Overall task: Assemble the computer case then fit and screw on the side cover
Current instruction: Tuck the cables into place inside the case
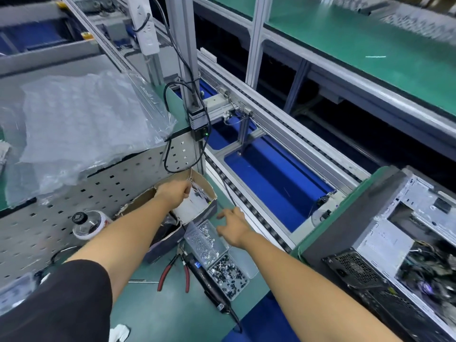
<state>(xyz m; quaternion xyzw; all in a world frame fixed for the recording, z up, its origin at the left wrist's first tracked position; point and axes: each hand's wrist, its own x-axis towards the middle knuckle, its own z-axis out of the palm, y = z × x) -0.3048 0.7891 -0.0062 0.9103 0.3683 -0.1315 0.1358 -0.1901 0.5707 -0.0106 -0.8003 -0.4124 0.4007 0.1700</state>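
An open computer case [385,243] lies at the right, its inside with metal frame and wiring exposed. My left hand [176,193] reaches into a cardboard box [207,186], fingers curled over white packets inside; what it grips is hidden. My right hand [233,224] hovers with relaxed fingers just above a clear divided tray [195,230] that holds silver screws [206,243] and black screws [228,276]. A black electric screwdriver [209,282] lies on the green mat beside the tray.
Red-handled pliers [172,270] lie left of the screwdriver. A clear jar [90,224] stands by a perforated metal panel [49,233]. Bubble wrap [81,127] covers the bench at left. A conveyor with blue trays [274,178] runs behind the work area.
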